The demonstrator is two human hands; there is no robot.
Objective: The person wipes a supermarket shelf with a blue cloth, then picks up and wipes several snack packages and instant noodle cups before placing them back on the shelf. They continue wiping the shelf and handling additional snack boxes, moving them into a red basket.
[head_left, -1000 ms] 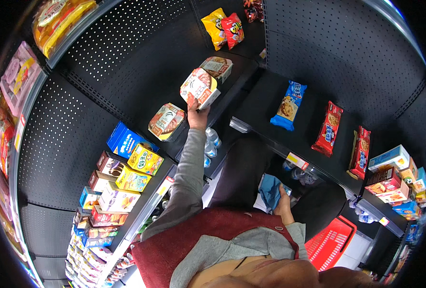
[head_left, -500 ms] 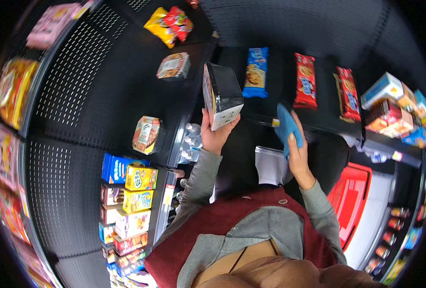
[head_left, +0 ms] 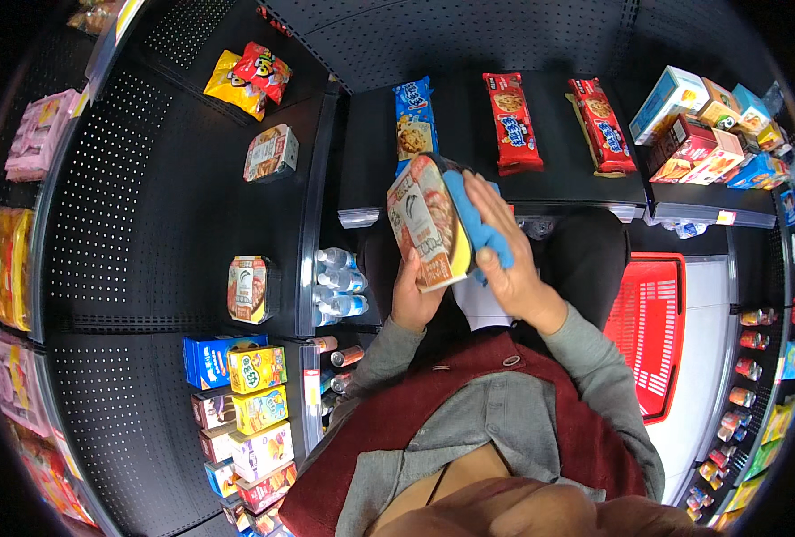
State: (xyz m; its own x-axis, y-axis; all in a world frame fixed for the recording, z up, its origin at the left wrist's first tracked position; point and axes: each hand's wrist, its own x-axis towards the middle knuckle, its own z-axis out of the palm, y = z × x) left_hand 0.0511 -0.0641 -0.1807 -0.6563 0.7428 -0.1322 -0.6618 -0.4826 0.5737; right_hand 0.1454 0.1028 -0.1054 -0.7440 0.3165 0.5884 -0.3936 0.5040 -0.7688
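Left hand [head_left: 412, 300] clamps the black-sided rectangular instant-meal tray [head_left: 429, 224]; right hand [head_left: 505, 255] presses a blue cloth [head_left: 476, 224] against it, wiping seemingly midway, reshelving left.

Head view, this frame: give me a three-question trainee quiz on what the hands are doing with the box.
1. True or false: the left hand holds the box from below.
2. What does the right hand press against the box? A) a blue cloth B) a red basket C) a water bottle
3. Fill in: the water bottles lie on a shelf to the person's ____ of the box.

Key: 1 true. 2 A: the blue cloth lies between the right hand and the side of the box; the red basket stands apart on the floor. 3 left.
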